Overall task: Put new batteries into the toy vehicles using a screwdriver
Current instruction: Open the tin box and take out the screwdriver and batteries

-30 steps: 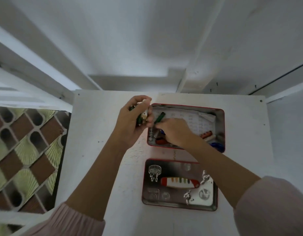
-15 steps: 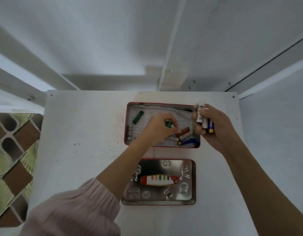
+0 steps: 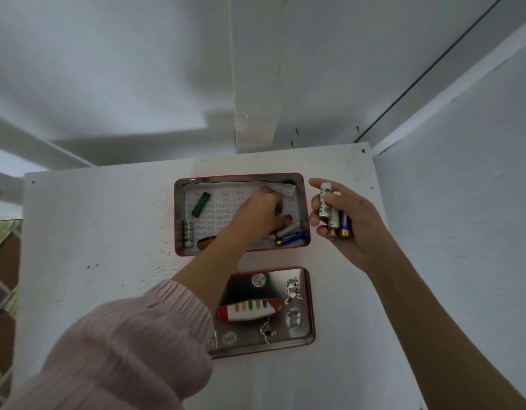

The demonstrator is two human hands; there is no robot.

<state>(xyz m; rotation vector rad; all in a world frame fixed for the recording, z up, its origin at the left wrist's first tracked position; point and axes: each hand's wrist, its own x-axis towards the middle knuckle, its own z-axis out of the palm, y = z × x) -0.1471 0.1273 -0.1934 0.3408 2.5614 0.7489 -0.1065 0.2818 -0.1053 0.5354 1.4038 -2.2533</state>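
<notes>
Right hand point(image 3: 349, 223): grip curled round a cluster of three batteries point(image 3: 334, 213), two silver and one blue with a gold end, held upright beside the tin; judged a gathering hold, keeping picked cells together and out of the way. Left hand point(image 3: 263, 213): reaches into the open red tin point(image 3: 179, 220), fingers bent down over its contents with a speck of green at the fingertips; whether that grip pinches anything cannot be told. Tin contents: paper lining, green battery point(image 3: 201, 204) at upper left, silver battery point(image 3: 187, 233) along the left wall, blue and silver cells point(image 3: 291, 235) at lower right. Tin lid point(image 3: 297, 306): lies just below on the white bench point(image 3: 93, 232), parked clear. Toy vehicles and screwdriver: none identifiable.
</notes>
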